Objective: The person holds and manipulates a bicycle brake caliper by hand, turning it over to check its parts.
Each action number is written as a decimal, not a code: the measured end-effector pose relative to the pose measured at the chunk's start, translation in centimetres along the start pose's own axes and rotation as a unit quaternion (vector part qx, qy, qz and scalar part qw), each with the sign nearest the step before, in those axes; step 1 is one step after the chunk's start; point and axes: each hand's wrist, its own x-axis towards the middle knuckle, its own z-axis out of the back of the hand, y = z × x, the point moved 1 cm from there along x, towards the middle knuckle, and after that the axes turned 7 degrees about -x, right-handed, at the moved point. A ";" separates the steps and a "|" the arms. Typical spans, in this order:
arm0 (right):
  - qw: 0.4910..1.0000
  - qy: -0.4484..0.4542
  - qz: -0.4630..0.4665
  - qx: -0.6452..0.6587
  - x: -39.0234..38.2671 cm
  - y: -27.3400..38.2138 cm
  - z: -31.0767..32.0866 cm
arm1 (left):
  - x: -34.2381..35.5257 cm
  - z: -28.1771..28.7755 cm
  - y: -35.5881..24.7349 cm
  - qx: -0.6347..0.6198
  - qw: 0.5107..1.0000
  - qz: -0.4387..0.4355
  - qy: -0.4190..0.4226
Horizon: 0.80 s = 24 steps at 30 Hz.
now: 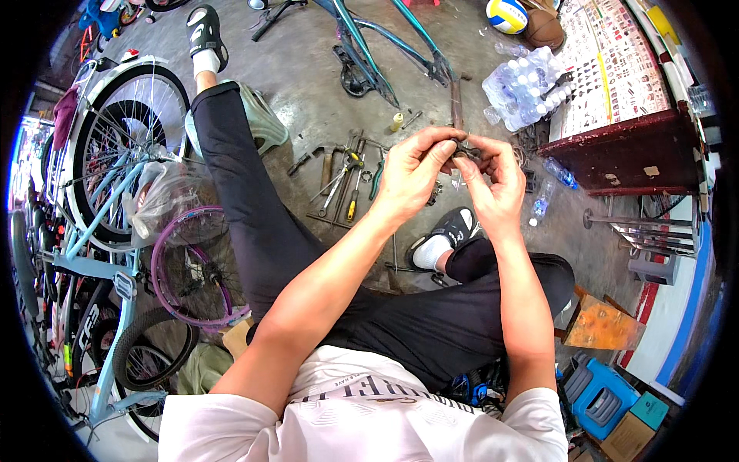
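Observation:
Out in front of me, above the floor, both my hands hold a small dark metal part [466, 152]. Its exact kind is partly hidden by the fingers. My left hand [410, 175] pinches it from the left between thumb and fingers. From the right, the fingers and thumb of my right hand [495, 185] close on the same part. A thin wire or cable seems to pass beside it. On the floor left of the hands lie a hammer [306, 159], yellow-handled pliers [353, 161], a yellow screwdriver [352, 208] and other tools.
A teal bicycle frame [369, 58] lies ahead. Packed water bottles [526, 88] stand near a red-framed display board [616, 150]. Bicycles [100, 262] and a purple wheel rim [158, 262] crowd the left. My outstretched legs flank the tools; a blue toolbox [600, 396] sits at lower right.

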 end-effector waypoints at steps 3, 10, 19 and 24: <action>0.994 -0.009 0.075 -0.076 0.3 0.4 0.5 | 0.1 -0.1 0.2 -0.005 1.000 -0.007 0.005; 0.984 -0.041 0.119 -0.125 0.4 0.4 1.0 | 0.1 -0.8 -0.6 -0.109 0.993 0.047 0.017; 0.974 -0.012 0.150 -0.170 0.2 -0.1 0.4 | -0.7 -2.0 0.3 0.028 0.992 0.018 -0.122; 0.967 -0.020 0.185 -0.173 0.1 0.3 0.3 | -0.5 -0.8 0.6 -0.149 0.984 0.082 -0.057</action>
